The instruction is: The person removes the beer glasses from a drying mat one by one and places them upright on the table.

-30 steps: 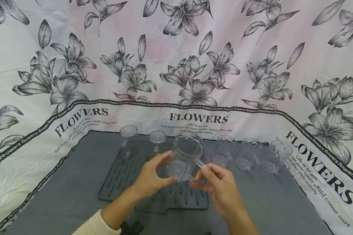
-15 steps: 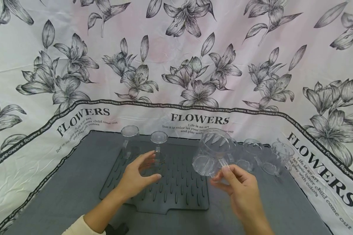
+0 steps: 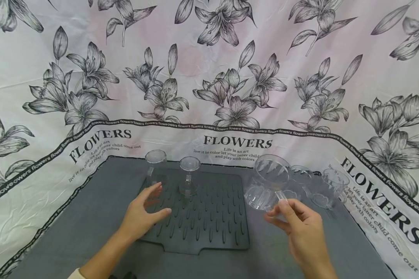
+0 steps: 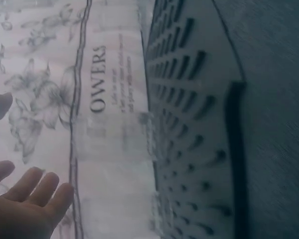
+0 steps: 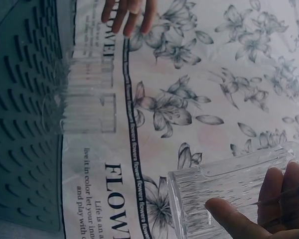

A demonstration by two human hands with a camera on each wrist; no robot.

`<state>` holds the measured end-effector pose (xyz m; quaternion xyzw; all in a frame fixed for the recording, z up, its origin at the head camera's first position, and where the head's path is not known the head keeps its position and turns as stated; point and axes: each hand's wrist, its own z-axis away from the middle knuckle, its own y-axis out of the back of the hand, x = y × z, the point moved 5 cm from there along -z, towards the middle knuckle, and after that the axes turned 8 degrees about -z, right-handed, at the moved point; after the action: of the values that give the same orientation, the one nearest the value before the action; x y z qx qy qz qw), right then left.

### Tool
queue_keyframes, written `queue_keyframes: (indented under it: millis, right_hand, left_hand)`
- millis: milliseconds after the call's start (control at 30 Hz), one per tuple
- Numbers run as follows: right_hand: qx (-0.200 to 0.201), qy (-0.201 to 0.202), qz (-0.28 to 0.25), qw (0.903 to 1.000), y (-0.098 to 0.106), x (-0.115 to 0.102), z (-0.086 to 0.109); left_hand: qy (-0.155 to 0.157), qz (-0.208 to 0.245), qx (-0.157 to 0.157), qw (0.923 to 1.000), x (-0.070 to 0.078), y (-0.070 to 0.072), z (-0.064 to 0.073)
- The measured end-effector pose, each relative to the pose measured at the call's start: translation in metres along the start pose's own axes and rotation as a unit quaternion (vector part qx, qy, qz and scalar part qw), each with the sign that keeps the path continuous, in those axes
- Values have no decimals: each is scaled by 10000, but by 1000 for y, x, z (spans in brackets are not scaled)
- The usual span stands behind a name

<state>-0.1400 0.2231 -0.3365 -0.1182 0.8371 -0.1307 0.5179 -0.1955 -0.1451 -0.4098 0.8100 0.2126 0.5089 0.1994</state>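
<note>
My right hand [image 3: 303, 232] pinches the handle of a clear ribbed glass mug [image 3: 262, 193], held up over the table just right of the dark drying mat [image 3: 209, 232]. The right wrist view shows thumb and fingers at the handle of this mug [image 5: 224, 184]. My left hand [image 3: 139, 215] hovers over the mat's left side, fingers spread and nothing in them. Two clear mugs, one at the back left [image 3: 156, 158] and one beside it [image 3: 189, 164], stand on the mat, seemingly upside down.
More clear mugs stand on the grey table [image 3: 66, 228] at the right: one [image 3: 301, 176] partly behind the held mug, another [image 3: 335, 180] near the right edge. A flower-printed cloth [image 3: 167, 139] hangs behind and along both sides.
The left hand has let go of the mug and drawn away to the left. Held by its handle, the mug has moved right with my right hand, off the mat.
</note>
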Motion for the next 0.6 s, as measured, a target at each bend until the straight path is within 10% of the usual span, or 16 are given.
queue_keyframes:
  millis: [600]
  right_hand:
    - [1290, -42, 456, 9906, 28, 15, 8]
  left_hand:
    - [826, -499, 126, 9953, -48, 22, 27]
